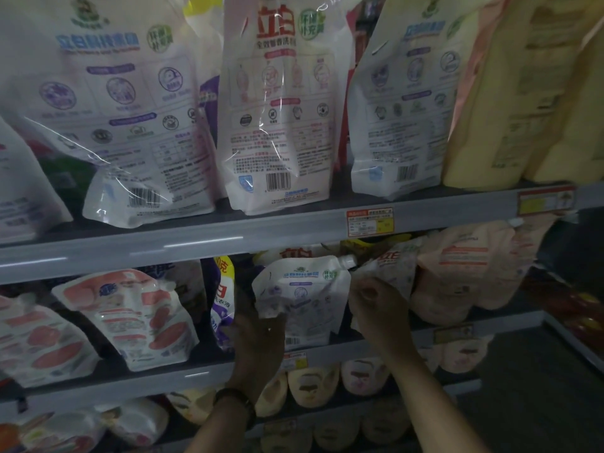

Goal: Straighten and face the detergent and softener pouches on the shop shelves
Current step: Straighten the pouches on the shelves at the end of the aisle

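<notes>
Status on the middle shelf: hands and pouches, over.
Left hand grips blue-print pouch at its lower corner. Right hand grips red-print pouch beside it. Both tilted, not yet faced. Peach pouches crowd the right side.

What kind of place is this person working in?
Probably a shop's laundry aisle: grey shelves hold rows of detergent pouches, and price tags sit on the shelf edges.

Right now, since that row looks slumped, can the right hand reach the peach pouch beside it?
Likely yes: the peach pouch lies beside the right hand, nothing between, though it grips a red-lettered pouch.
</notes>
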Available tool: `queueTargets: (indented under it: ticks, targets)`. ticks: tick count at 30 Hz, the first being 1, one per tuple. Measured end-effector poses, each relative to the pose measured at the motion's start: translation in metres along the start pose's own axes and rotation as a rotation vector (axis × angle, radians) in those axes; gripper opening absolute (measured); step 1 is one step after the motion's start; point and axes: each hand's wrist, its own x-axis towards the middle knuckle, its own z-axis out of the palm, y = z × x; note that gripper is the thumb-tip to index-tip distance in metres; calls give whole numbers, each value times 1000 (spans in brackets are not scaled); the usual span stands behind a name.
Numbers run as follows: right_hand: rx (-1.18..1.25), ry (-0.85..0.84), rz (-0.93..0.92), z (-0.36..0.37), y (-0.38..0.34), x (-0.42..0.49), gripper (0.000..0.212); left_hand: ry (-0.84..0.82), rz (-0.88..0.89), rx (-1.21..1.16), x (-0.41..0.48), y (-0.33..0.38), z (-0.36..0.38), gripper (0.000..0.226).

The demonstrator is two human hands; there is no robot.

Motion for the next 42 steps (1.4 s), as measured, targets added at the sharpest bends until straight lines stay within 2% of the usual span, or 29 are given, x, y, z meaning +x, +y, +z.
queueTargets:
  ticks: [2,6,8,11,13,16,21,26,31,38,42]
  targets:
    - [38,57,-4,-7,-4,-4,9,-31,12,-9,-23,25,-3,63]
    - [118,157,-68,-22,-18,-14,5,-197,53,-27,-38,36,7,20]
    - [88,172,-123,-26,-22,-12,17,-271,76,-43,-36,36,13,15]
    - [23,77,-228,-30,-25,-4,35,-318,132,-36,-38,39,19,9]
    - [-53,59,-248,-31,-26,2,36,-338,169,-18,-39,43,22,6]
    - [-181,57,-287,-32,-27,10,27,-360,206,8,-41,48,23,5]
    - [-357,12,-295,-35,-23,22,18,-382,244,19,-41,54,28,2]
    - [-353,-6,-245,-46,-15,19,19,-386,271,34,-41,62,37,7]
    - [-310,-6,-205,-57,-20,10,23,-361,372,85,-42,70,46,6]
    - [-315,23,-249,-65,-22,4,23,-384,514,136,-51,83,61,49]
    - [-314,53,-264,-66,-22,3,23,-422,564,182,-54,93,64,54]
